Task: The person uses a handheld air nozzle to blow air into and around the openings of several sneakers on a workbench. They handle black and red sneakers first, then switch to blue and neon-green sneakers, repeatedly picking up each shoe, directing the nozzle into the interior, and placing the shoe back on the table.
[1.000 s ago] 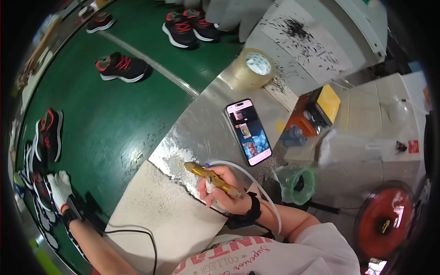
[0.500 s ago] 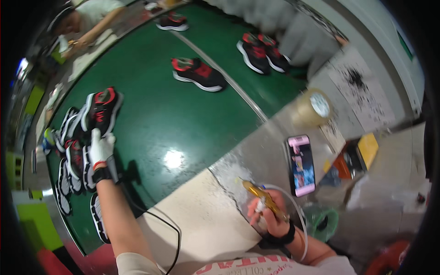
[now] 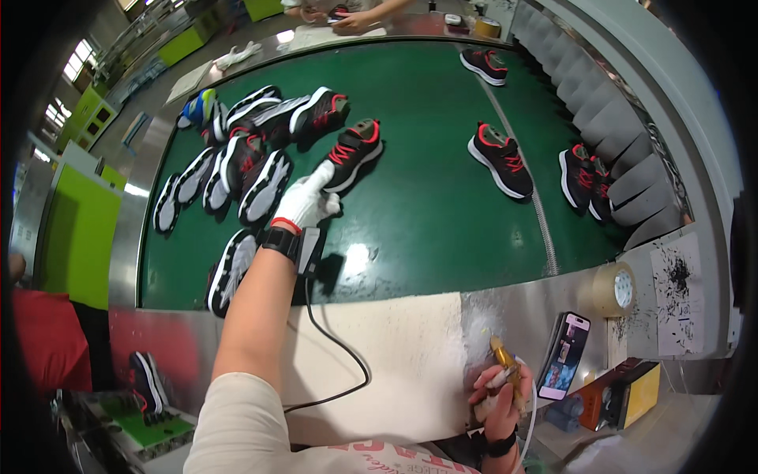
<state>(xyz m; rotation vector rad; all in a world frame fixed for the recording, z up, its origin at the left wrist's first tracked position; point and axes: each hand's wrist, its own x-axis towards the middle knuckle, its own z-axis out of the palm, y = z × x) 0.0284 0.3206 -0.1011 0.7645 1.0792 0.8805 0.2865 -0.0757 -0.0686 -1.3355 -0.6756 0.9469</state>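
Note:
My left hand, in a white glove with a red cuff, has its fingers at the toe of a black sneaker with red laces and a white sole. The sneaker rests on the green belt, right of a cluster of similar shoes. Some in that cluster lie on their sides, like the sneaker showing its patterned sole. At the lower right, my bare right hand is wrapped round a brass-coloured hand tool with a pale hose. Its tip points away from me.
Single sneakers and a pair stand near grey curtain strips. A pale sheet covers the near ledge. A phone and a tape roll lie right. Across the belt, a person's hands hold something dark.
The view has swung left. My left hand has brought the sneaker away from the shoe beside it. My right hand still holds the tool.

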